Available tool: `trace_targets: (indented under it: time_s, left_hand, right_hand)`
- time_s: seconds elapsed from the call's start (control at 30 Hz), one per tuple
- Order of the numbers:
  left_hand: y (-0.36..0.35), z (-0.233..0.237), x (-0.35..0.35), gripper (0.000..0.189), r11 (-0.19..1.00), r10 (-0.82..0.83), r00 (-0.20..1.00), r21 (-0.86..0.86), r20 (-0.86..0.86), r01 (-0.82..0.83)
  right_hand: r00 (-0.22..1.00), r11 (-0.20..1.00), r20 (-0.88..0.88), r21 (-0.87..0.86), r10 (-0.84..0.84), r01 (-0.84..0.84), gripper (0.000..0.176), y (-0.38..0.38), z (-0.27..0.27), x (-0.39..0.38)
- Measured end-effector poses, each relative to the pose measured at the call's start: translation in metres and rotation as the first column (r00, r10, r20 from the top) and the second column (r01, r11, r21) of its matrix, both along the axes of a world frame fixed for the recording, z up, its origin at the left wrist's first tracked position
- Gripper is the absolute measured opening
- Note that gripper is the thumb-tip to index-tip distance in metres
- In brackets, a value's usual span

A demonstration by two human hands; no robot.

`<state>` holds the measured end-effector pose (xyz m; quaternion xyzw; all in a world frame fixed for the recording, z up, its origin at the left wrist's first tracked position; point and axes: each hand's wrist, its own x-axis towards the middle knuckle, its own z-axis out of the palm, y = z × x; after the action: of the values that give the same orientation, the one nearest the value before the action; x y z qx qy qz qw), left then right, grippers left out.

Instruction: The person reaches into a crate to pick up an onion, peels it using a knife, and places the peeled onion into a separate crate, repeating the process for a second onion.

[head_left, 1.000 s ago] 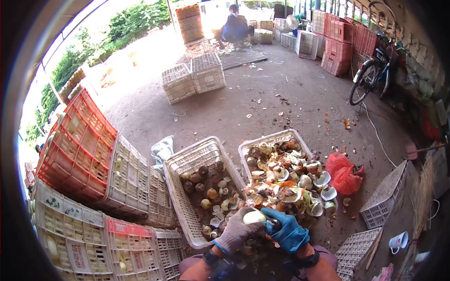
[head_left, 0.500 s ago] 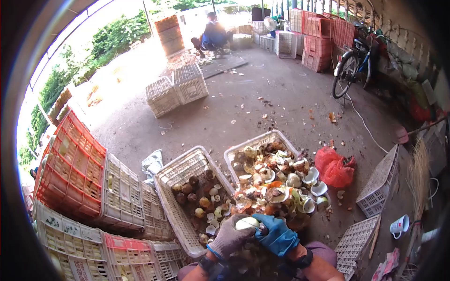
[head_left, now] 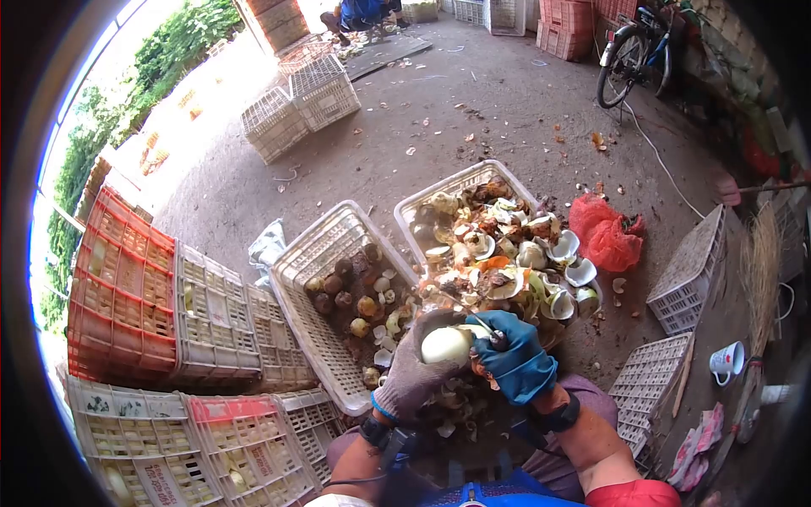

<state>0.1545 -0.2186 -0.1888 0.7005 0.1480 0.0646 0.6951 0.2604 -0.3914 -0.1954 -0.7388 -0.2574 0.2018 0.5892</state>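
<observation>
The left hand (head_left: 410, 378) covers the lower and left side of the white onion (head_left: 443, 346). The right hand (head_left: 517, 359) hides most of a thin tool (head_left: 500, 341), so its kind cannot be told. The near rim of the crate of peels (head_left: 405, 207) is lost under its heap. At the top edge, a co-worker (head_left: 361, 10) is cut off above the body, and the red crates (head_left: 564, 32) are cut too. The lettering on the crate label (head_left: 157, 483) and the print on the mug (head_left: 725, 363) are too small to read.
</observation>
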Motion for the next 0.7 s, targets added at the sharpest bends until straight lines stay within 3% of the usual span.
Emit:
trace_targets:
  time_s: [0.1, 0.23, 0.33, 0.47, 0.5, 0.6, 0.63, 0.7]
  left_hand:
    - [-0.003, -0.002, 0.000, 0.083, 0.929, 0.032, 0.998, -0.369, 0.052, -0.011]
    - [-0.004, -0.008, 0.000, 0.080, 0.680, 0.103, 0.974, -0.729, 0.200, 0.078]
    - [-0.008, -0.011, 0.000, 0.080, 0.508, 0.212, 0.966, -0.861, 0.147, 0.019]
    - [-0.001, -0.024, -0.001, 0.078, 0.365, 0.295, 0.953, -0.930, 0.070, -0.044]
    - [0.000, -0.025, 0.000, 0.077, 0.366, 0.308, 0.946, -0.931, 0.098, -0.023]
    - [0.004, -0.028, 0.000, 0.076, 0.265, 0.331, 0.941, -0.964, 0.070, -0.022]
    - [0.002, -0.029, 0.000, 0.075, 0.256, 0.327, 0.942, -0.967, 0.073, -0.014]
    - [0.001, -0.030, 0.000, 0.075, 0.247, 0.317, 0.945, -0.969, 0.085, 0.004]
  right_hand:
    - [0.942, 0.994, 0.324, 0.087, -0.085, 0.059, 0.029, 0.000, -0.005, 0.007]
    - [0.983, 0.986, 0.107, 0.098, -0.148, 0.137, 0.028, -0.004, 0.013, 0.006]
    - [0.901, 0.972, 0.364, 0.117, -0.235, 0.206, 0.028, -0.007, 0.009, 0.015]
    - [0.862, 0.907, 0.316, -0.012, -0.395, 0.420, 0.042, -0.006, 0.023, 0.032]
    - [0.800, 0.900, 0.476, -0.036, -0.366, 0.433, 0.047, -0.002, 0.023, 0.041]
    - [0.894, 0.935, 0.353, -0.121, -0.274, 0.335, 0.049, -0.002, 0.038, 0.024]
    - [0.923, 0.969, 0.314, -0.033, -0.222, 0.245, 0.050, 0.000, 0.008, 0.022]
    - [0.994, 0.995, 0.056, -0.023, -0.097, 0.098, 0.050, 0.009, 0.006, 0.006]
